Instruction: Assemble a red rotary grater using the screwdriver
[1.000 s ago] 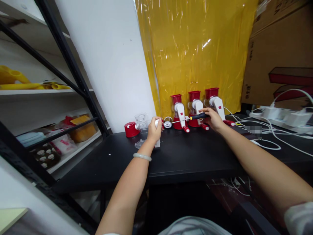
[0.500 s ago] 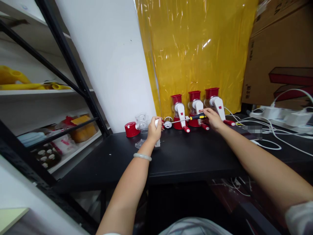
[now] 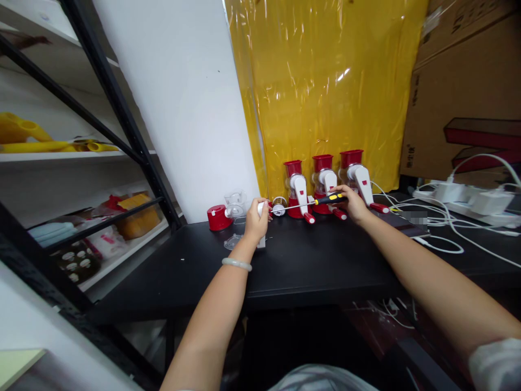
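My left hand (image 3: 255, 221) is closed round a small white part that stands on the black table (image 3: 309, 260). My right hand (image 3: 353, 203) grips the black and yellow handle of a screwdriver (image 3: 321, 201), held level. Its thin shaft points left, and the tip meets the white part at a small metal ring (image 3: 279, 206). Behind the screwdriver three red and white hand-crank grinders (image 3: 325, 182) stand in a row against a yellow plastic sheet.
A red cap (image 3: 217, 216) and clear plastic pieces (image 3: 235, 205) lie left of my left hand. White cables and power adapters (image 3: 459, 209) cover the table's right side. A black metal shelf rack (image 3: 101, 217) with bagged goods stands at left. Cardboard boxes (image 3: 464, 98) are stacked at right.
My right hand has shifted slightly along the screwdriver handle, and the view has tipped a little. My left hand has kept its grip.
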`<state>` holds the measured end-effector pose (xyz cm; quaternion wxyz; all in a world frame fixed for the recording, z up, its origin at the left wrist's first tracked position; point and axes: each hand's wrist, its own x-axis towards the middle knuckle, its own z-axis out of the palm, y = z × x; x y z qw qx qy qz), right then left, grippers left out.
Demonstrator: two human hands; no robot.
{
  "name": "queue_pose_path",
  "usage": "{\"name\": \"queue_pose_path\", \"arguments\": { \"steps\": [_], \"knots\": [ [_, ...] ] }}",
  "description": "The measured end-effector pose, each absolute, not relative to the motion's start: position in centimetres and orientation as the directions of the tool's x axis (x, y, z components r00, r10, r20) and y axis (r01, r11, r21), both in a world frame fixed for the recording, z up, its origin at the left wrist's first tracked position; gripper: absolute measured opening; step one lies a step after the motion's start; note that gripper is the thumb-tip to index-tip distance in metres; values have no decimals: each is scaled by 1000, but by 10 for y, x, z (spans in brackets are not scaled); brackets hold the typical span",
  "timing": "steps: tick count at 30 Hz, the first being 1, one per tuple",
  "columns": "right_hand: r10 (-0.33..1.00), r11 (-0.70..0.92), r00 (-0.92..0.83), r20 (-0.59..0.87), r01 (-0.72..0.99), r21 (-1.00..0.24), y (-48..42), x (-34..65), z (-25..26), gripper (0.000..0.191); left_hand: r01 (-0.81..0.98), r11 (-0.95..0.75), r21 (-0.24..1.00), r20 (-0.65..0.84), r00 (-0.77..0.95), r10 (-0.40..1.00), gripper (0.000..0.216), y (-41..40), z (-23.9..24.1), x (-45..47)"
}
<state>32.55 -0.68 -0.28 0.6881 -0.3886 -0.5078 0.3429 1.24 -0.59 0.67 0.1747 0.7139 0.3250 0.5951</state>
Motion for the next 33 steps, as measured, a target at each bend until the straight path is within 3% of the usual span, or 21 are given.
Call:
{"name": "queue_pose_path", "arguments": {
  "steps": [7,16,28,33],
  "knots": [
    [869,453,257,424,-67,-889,-8,325,-1,23,268,-740,617,753,74,654,33,0,6,10],
    [865,444,277,419,-30,-896,-13,322,3,16,257,-717,648,729,63,681,34,0,5,11],
    [866,441,226,447,79,-894,-20,322,0,66,263,-735,625,749,67,660,33,0,6,10],
    [864,449,260,431,-10,-894,-15,322,-1,62,272,-727,630,740,75,669,33,-2,4,12]
  ]
}}
